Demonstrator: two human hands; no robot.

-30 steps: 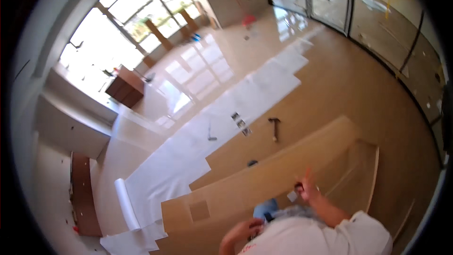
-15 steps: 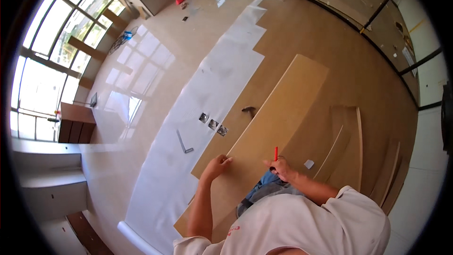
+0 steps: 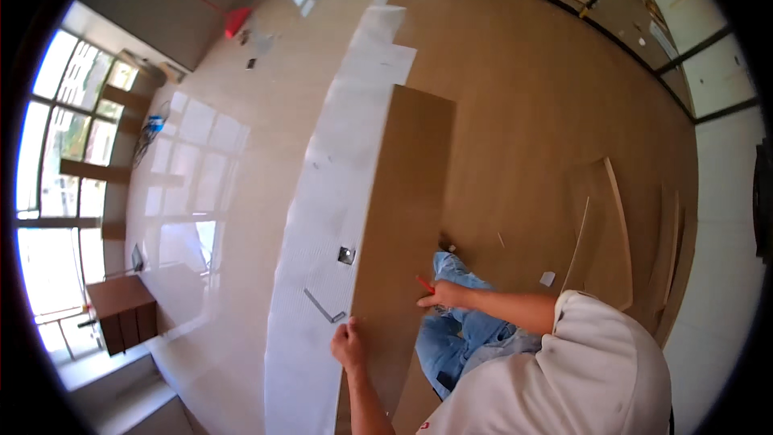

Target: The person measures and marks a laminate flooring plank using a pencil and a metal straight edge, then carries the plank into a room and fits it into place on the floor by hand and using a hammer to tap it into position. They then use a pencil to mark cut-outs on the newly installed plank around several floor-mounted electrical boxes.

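Note:
A long brown floor plank (image 3: 407, 185) lies in front of me, its far end over the white underlay (image 3: 322, 185). My left hand (image 3: 349, 346) is closed on the plank's left edge, thumb on top. At the opposite edge, my right hand (image 3: 444, 295) grips a red pencil (image 3: 424, 283); whether its fingers also hold the plank is hard to tell. An L-shaped metal square (image 3: 322, 306) rests on the underlay just beyond my left hand. Beside the plank, a square floor box (image 3: 346, 255) shows through the underlay.
Laid brown flooring (image 3: 515, 113) spreads to the right, with loose planks (image 3: 604, 225) and a white scrap (image 3: 547, 279) on it. Glossy pale tile (image 3: 225, 274) extends left toward windows and a brown box (image 3: 121, 306). A red dustpan (image 3: 236, 22) stands far left.
The plank has swung left over the underlay and now covers two of the floor boxes. Both hands have shifted left with it. My view has turned too, and the hammer no longer shows clearly.

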